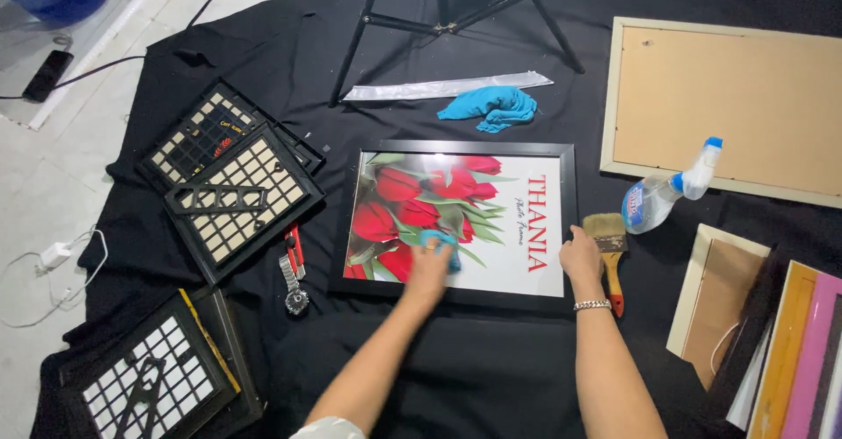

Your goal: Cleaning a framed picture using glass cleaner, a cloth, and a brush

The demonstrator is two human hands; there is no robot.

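hands are working on the framed picture, lying flat on the black cloth with its long axis running left-right. left hand is clamping a blue rag on the glass; right hand is resting fingers-together on the right frame edge.

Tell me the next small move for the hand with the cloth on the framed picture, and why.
Probably sweep the cloth up and right across the glass. The left hand presses it near the lower middle of the framed picture, the right hand steadies the right edge, and the upper right area lies beyond the cloth.
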